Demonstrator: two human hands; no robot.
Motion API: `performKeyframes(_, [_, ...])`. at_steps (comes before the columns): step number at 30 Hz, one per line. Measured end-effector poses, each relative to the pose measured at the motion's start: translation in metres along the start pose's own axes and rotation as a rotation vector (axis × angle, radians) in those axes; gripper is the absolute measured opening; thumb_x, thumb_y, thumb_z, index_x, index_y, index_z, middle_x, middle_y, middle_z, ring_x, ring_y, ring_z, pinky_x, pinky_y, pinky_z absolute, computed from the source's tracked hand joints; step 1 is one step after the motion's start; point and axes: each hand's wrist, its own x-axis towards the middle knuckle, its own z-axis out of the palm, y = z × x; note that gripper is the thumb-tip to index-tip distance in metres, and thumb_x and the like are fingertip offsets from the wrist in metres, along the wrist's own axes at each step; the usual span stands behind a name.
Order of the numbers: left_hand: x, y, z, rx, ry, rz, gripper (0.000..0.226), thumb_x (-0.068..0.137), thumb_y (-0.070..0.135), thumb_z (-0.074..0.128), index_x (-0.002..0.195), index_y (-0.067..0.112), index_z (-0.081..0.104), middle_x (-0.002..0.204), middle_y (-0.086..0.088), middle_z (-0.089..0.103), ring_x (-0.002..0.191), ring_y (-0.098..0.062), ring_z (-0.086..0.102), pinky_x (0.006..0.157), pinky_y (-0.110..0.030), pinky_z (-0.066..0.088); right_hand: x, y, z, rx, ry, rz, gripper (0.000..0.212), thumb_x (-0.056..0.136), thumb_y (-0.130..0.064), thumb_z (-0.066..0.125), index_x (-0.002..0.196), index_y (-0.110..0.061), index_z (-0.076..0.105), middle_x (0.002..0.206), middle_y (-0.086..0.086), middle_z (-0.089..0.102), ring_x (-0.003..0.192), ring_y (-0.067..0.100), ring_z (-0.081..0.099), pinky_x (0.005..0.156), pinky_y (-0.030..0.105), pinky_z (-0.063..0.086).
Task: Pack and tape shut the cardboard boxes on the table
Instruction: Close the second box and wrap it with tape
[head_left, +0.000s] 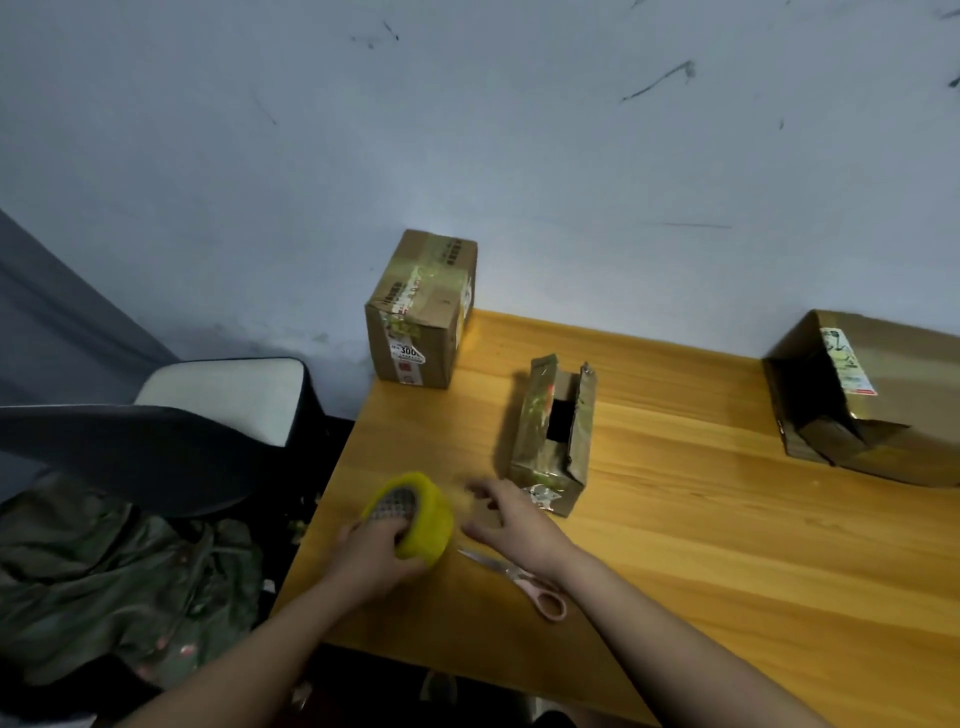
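A green crumpled cloth (119, 582) is lying on the far left, low down beside the table. Above it a dark chair with a white seat (223, 395) is standing near the wall.

The left hand (371, 558) is gripping a round yellow roll of tape (415, 517) near the left edge of the yellow wooden table (727, 545). Its fingers are curling around the roll, and some are tucking into the hole in the middle.

Behind the roll, a closed brown cardboard box with tape and stickers (418, 312) is sitting at the back left corner of the table, close to the pale wall (467, 130).

The right hand (511, 522) is hovering just to the right of the roll, with its fingers spreading out loosely. The hand is a bit blurry, so I cannot tell if the fingertips are touching tape or the table. Under its wrist, a pair of scissors with pink handles (524, 579) is lying flat on the table.

Just behind the right hand, a small narrow brown cardboard box with its top flaps standing open (553, 441) is sitting in the middle of the table. It is dark inside.

Far to the right, a bigger brown cardboard box lying on its side (872, 400) is resting near the wall, with its open end facing left.
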Motion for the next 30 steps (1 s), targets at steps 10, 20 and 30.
performKeyframes(10, [-0.005,0.074,-0.070,-0.941,-0.063,0.311,0.059,0.071,0.019,0.077,0.124,0.018,0.053,0.112,0.004,0.063,0.095,-0.003,0.063,0.073,-0.017,0.052,-0.024,-0.023,-0.089,0.616,0.166,-0.100,0.086,0.078,-0.035,0.077,0.148,-0.029,0.027,0.149,-0.009,0.037,0.129,0.004,0.044,0.105,0.035,0.044])
performKeyframes(20, [0.007,0.114,-0.079,-0.847,-0.022,0.528,0.057,0.060,0.047,0.073,0.113,0.030,0.059,0.109,0.005,0.068,0.099,-0.008,0.065,0.084,-0.030,0.055,-0.058,-0.012,-0.128,0.282,0.552,-0.268,0.058,0.069,-0.052,0.071,0.121,-0.028,0.059,0.129,-0.016,0.054,0.123,-0.001,0.047,0.101,0.033,0.044])
performKeyframes(30, [0.006,0.143,-0.080,-1.028,-0.018,0.559,0.054,0.064,0.036,0.071,0.112,0.016,0.056,0.099,-0.002,0.071,0.087,-0.007,0.066,0.071,-0.022,0.052,-0.063,-0.019,-0.114,0.013,0.934,-0.408,0.018,0.086,-0.032,0.063,0.100,-0.021,0.068,0.109,-0.010,0.060,0.108,0.007,0.054,0.089,0.027,0.046])
